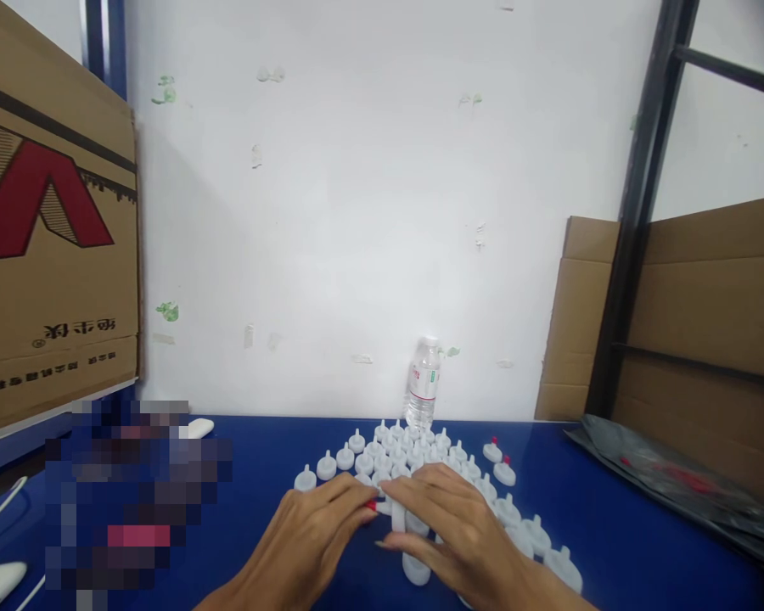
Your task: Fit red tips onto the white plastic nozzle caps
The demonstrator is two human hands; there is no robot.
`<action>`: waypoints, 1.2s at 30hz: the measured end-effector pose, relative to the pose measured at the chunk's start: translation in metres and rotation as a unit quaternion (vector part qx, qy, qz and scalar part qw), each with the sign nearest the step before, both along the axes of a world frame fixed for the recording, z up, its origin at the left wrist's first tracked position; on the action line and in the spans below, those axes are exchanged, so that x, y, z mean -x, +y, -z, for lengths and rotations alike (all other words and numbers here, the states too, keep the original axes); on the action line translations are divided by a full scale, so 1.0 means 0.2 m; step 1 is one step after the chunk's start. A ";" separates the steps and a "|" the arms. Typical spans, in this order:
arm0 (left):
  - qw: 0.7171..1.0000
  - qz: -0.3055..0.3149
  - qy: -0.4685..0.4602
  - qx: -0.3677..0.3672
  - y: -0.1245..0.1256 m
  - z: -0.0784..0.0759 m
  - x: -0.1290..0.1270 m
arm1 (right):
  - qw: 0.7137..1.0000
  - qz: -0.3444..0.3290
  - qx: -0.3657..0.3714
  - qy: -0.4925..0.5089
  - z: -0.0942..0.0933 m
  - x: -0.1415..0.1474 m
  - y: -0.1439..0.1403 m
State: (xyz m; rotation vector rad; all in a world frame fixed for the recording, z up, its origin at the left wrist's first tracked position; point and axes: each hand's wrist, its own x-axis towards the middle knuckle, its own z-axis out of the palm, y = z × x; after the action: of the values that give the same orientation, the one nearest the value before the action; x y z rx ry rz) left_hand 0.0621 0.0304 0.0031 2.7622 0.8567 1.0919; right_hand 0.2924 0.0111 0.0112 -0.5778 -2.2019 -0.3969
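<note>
Several small white plastic caps [382, 450] stand in rows on the blue table [611, 526]; two at the right [505, 470] have red tips. My left hand [311, 543] and my right hand [458, 530] meet at the near edge of the rows. Between their fingertips is one white cap [396, 509] with a small red piece [370, 506] at the left fingers. Both hands pinch it. More caps lie partly hidden under my right hand.
A clear water bottle [422, 383] stands behind the caps by the white wall. A cardboard box [44, 255] is at the left, flat cardboard [706, 314] and a black frame [637, 212] at the right. A dark plastic bag [675, 484] lies on the table's right.
</note>
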 end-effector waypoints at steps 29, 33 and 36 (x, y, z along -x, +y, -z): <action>0.976 -0.127 0.162 0.077 0.05 0.06 0.02 | 0.816 0.532 0.219 0.055 -0.15 -0.92 0.46; 0.973 -0.143 0.168 0.072 0.06 0.06 0.01 | 0.773 0.560 0.295 0.046 -0.05 -1.08 0.50; 0.968 -0.156 0.183 0.070 0.07 0.07 0.01 | 0.761 0.547 0.346 0.038 0.01 -1.11 0.53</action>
State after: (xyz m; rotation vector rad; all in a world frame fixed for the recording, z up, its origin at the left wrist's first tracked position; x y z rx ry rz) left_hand 0.0604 0.0445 -0.0109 2.8124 1.3900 0.5195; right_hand 0.5147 0.1169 0.0093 -2.2564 -1.6369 -0.0834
